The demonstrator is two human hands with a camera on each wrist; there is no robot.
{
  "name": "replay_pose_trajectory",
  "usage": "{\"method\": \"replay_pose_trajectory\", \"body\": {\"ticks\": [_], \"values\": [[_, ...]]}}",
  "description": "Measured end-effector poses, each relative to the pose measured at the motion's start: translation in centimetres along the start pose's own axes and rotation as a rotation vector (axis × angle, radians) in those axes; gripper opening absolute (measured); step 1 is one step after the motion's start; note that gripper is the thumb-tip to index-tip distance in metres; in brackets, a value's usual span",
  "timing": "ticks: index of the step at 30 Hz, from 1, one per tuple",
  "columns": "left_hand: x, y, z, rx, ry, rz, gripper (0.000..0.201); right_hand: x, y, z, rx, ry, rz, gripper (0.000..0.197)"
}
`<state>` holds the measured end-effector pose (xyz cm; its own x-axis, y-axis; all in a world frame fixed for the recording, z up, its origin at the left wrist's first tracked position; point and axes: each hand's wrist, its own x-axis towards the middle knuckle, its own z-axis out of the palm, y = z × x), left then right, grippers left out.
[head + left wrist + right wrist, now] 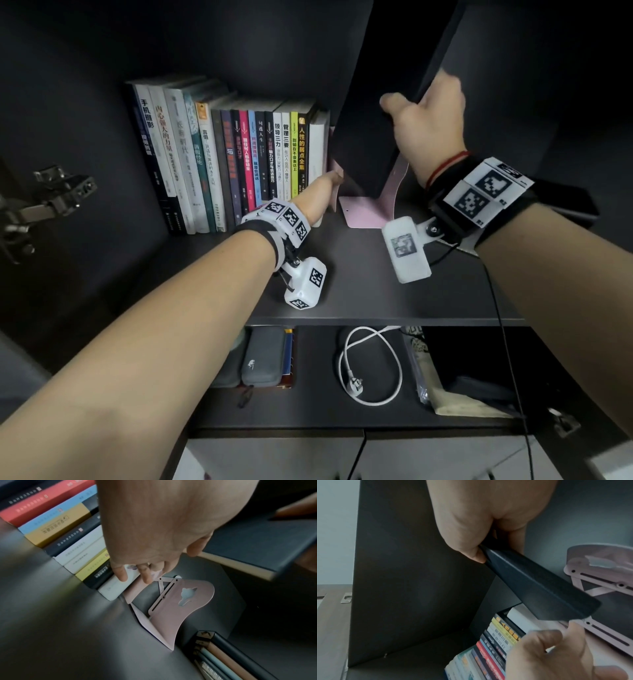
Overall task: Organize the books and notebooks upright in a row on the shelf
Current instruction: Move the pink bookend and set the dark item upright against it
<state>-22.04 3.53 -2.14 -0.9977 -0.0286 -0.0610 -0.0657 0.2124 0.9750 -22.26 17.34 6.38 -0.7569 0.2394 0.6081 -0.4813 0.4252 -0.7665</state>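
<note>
A row of books (239, 161) stands upright at the shelf's left, ending in a white book (113, 589). Beside it stands a pink expandable bookend (180, 601) with a cat cut-out. My left hand (133, 577) pinches the bookend's left plate (337, 171) against the white book. My right hand (424, 113) grips a black notebook (366, 137) by its spine (530, 582). The notebook hangs tilted just above the gap between the bookend's plates. Its lower edge is hidden in the head view.
More notebooks (223, 655) stand right of the bookend. The dark shelf board (376, 294) lies bare in front. Below it are grey cases (263, 356), a white cable (370, 366) and a black box (472, 356). A metal door hinge (51, 195) juts out at left.
</note>
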Motion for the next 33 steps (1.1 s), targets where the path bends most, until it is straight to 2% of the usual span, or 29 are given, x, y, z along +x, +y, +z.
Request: {"method": "replay_pose_trajectory", "body": {"ticks": [2, 6, 10, 14, 16, 18, 20, 23, 26, 28, 30, 31, 33], "values": [[-0.3, 0.3, 0.2, 0.020, -0.009, 0.014, 0.036, -0.2, -0.1, 1.1, -0.032, -0.023, -0.036, 0.034], [-0.2, 0.1, -0.6, 0.262, -0.036, 0.040, 0.019, -0.5, 0.6, 3.2, -0.151, -0.128, -0.066, 0.028], [0.0, -0.3, -0.5, 0.580, -0.179, 0.004, 0.034, -0.6, 1.4, 4.3, -0.196, -0.171, -0.020, 0.036], [0.7, 0.1, -1.0, 0.900, -0.249, -0.012, 0.031, -0.8, 2.6, 5.2, -0.246, -0.188, -0.030, 0.029], [1.3, 0.3, -2.2, 0.886, -0.193, -0.039, 0.023, -1.4, 3.6, 5.8, -0.283, -0.218, -0.035, 0.029], [1.6, 0.7, -3.6, 0.718, -0.049, -0.100, 0.016, -2.4, 4.6, 6.5, -0.266, -0.296, -0.019, 0.033], [1.7, 1.2, -4.9, 0.511, 0.114, -0.134, 0.017, -3.4, 5.7, 7.2, -0.272, -0.378, -0.004, 0.047], [1.3, 1.8, -6.0, 0.262, 0.216, -0.037, 0.024, -4.3, 6.8, 7.9, -0.304, -0.454, -0.024, 0.070], [0.5, 2.8, -5.9, 0.154, 0.252, 0.135, 0.030, -3.8, 7.3, 8.1, -0.285, -0.568, 0.022, 0.084], [0.5, 3.1, -5.6, 0.191, 0.239, 0.240, 0.041, -2.8, 7.8, 7.9, -0.254, -0.698, 0.031, 0.105], [0.7, 3.0, -5.5, 0.207, 0.224, 0.283, 0.056, -1.8, 8.3, 7.1, -0.224, -0.853, 0.031, 0.125], [1.0, 2.9, -5.5, 0.228, 0.213, 0.300, 0.067, -1.3, 8.8, 6.6, -0.191, -0.915, 0.031, 0.124], [1.4, 2.6, -5.3, 0.291, 0.192, 0.330, 0.079, -0.4, 9.4, 6.0, -0.123, -0.979, 0.017, 0.107]]}}
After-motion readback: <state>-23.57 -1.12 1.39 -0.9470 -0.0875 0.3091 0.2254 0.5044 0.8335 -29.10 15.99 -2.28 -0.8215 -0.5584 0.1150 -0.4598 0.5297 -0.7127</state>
